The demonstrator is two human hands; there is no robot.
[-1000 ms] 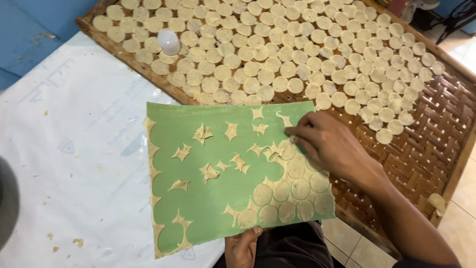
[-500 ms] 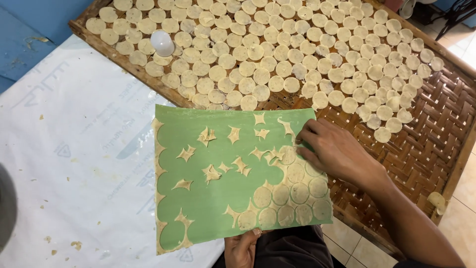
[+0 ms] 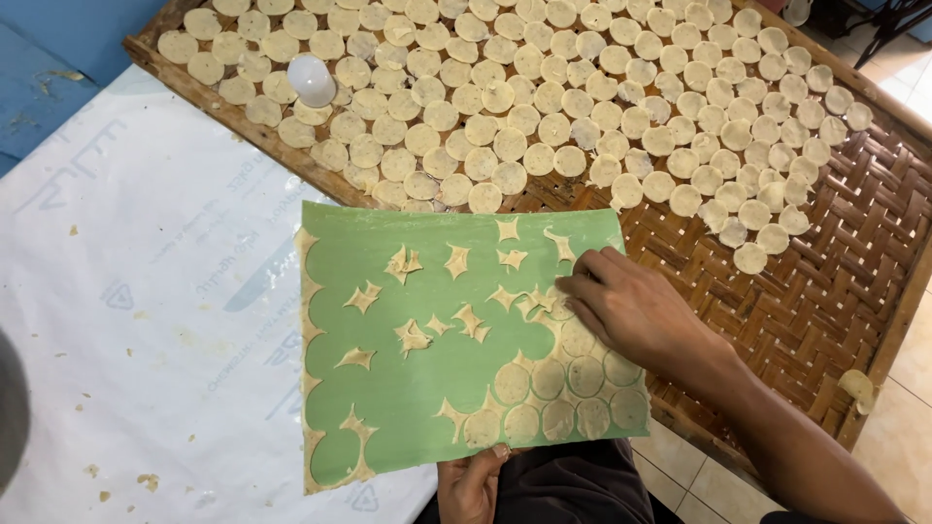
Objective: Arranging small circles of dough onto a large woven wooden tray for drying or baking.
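My left hand grips the near edge of a green sheet and holds it up over the table and tray edge. Thin pale dough lies on the sheet: several cut round discs at its lower right, star-shaped scraps across the middle. My right hand rests on the sheet's right part, fingertips on a disc at the upper edge of the disc cluster. Behind the sheet a woven bamboo tray carries several rows of round dough discs.
A small white cup stands upside down on the tray's far left. White plastic sheeting with crumbs covers the table at left. One loose disc lies on the tray's right rim. Tiled floor shows at lower right.
The view has shifted slightly. My right hand's fingers have crept a little left and down on the sheet among the dough pieces. My left hand keeps its grip.
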